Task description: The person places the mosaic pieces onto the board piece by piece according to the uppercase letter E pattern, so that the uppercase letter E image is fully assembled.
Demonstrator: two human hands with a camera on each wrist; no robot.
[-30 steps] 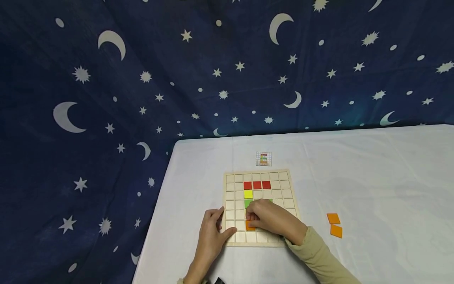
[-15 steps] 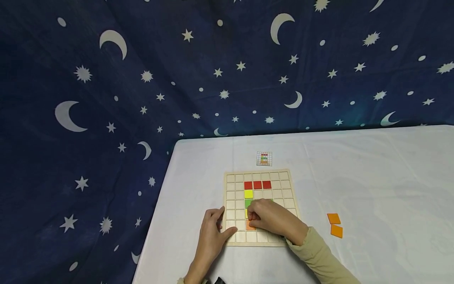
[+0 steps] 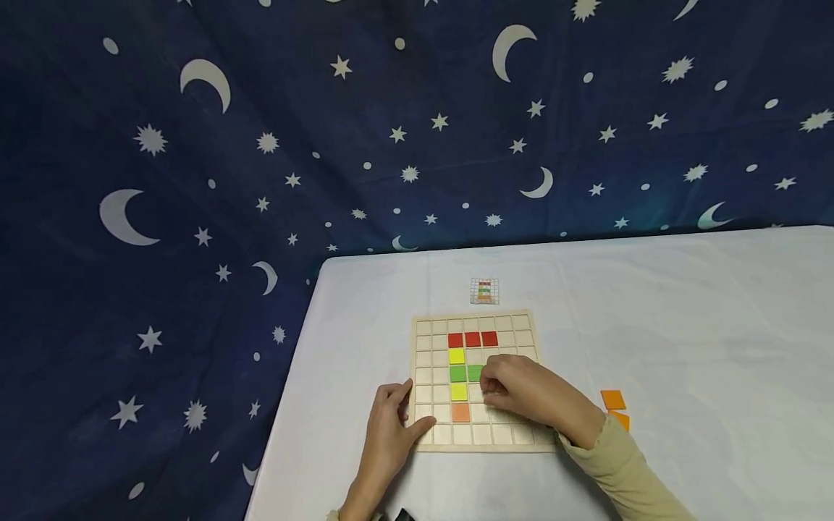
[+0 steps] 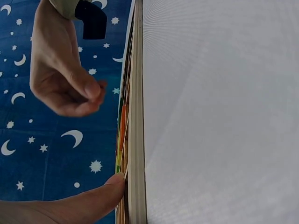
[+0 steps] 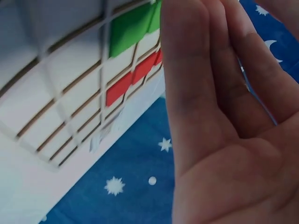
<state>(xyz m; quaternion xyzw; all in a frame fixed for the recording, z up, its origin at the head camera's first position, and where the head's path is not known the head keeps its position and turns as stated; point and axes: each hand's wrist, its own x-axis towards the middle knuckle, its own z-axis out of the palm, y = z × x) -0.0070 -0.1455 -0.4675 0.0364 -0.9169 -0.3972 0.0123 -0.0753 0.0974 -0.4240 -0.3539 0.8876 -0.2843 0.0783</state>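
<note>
A wooden grid board (image 3: 425,394) lies on the table with coloured square tiles set in its cells. In one column are a red tile (image 3: 455,340), a yellow tile (image 3: 457,356), a green tile (image 3: 458,373), another yellow tile (image 3: 459,392) and an orange tile (image 3: 460,413). My left hand (image 3: 389,428) steadies the board's left side, its thumb (image 4: 100,200) lying on the near-left part. Over the board, just right of that column, my right hand (image 3: 521,387) hovers with loosely bent fingers (image 5: 191,84) and no tile visible in them. It covers several cells.
Two loose orange tiles (image 3: 612,399) lie right of the board, the nearer partly behind the right sleeve (image 3: 628,467). A small printed pattern card (image 3: 484,291) lies beyond the board. Behind the white table (image 3: 717,347) hangs a dark blue star-and-moon cloth (image 3: 365,108).
My right hand has let go of the orange tile in its cell and moved right and slightly up, uncovering the lower yellow tile and a second green one. The left hand stays put.
</note>
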